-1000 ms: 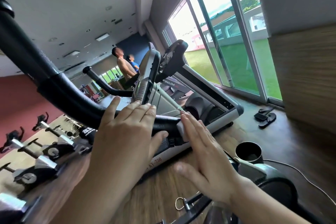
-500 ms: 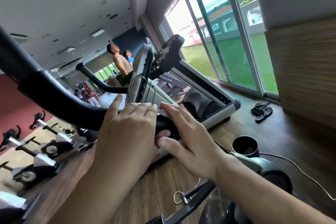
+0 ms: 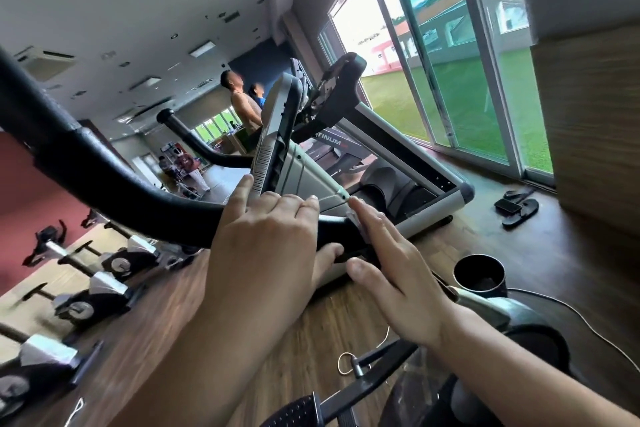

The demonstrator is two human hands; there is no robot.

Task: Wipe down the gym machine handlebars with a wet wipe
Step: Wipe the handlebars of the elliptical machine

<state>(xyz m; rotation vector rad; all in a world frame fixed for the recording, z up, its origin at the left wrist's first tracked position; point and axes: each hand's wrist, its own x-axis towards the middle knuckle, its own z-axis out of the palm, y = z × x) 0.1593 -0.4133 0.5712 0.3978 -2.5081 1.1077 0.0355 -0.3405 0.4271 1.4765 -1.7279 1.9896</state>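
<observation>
— Nearest first, lower centre of the frame?
— Left grip [image 3: 263,246], laid over the black handlebar [image 3: 104,177]. Fingers on top, thumb hooked underneath, clamped on it. Just to the right, right grip [image 3: 391,274], fingers straight and flat, thumb low, curled round nothing.
— And the wet wipe [image 3: 356,220]?
— Centre of the frame. A small white scrap pinned against the bar under those flat fingers, just right of the left grip. Mostly hidden.
— Handling?
— Probably limp, light and damp. Likely to bunch up or slip out under a flat press. Better folded round the bar and pinched between fingers and thumb.
— The bar itself?
— Looks stiff and fixed, with a padded black cover. Sweeps from upper left down to centre. Probably slick once wet, so worth holding on a dry stretch left of the wipe. No lifting needed, only steadying.
— Further back?
— Grey console [image 3: 277,121] just behind the fingertips. Then a treadmill [image 3: 391,184] at centre right. Glass doors [image 3: 450,80] at upper right, with green lawn beyond.
</observation>
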